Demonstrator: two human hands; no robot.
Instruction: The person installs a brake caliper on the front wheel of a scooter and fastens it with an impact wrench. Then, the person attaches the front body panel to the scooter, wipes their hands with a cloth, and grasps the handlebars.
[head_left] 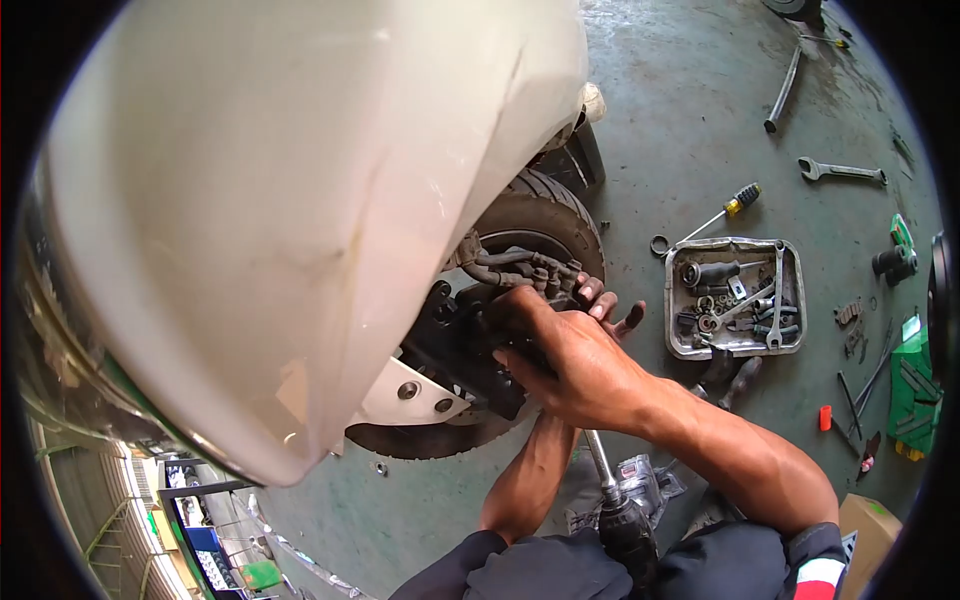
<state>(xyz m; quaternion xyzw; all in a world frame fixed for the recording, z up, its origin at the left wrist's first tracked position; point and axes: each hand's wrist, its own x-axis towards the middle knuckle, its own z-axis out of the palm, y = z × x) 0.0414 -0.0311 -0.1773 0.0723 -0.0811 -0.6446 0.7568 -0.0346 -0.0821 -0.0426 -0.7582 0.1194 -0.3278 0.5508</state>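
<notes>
Beside the front wheel (545, 215) of a vehicle with white bodywork (300, 190), both my hands are at a dark brake caliper (545, 285) with hoses running into it. My right hand (570, 355) crosses over on top, its index finger and thumb bent round the dark part; the fingertips are partly hidden. Underneath, my left hand (605, 303) is mostly covered by the right one, and only a few curled fingers show on the caliper's far side. A white bracket (405, 395) with bolts lies left of the hands.
A metal tray (672, 320) of sockets, wrenches and other tools stands at right, with a screwdriver (735, 205) by it. Farther out lie a wrench (842, 172) and a green case (912, 385). A metal rod with a black body (625, 530) stands between my legs.
</notes>
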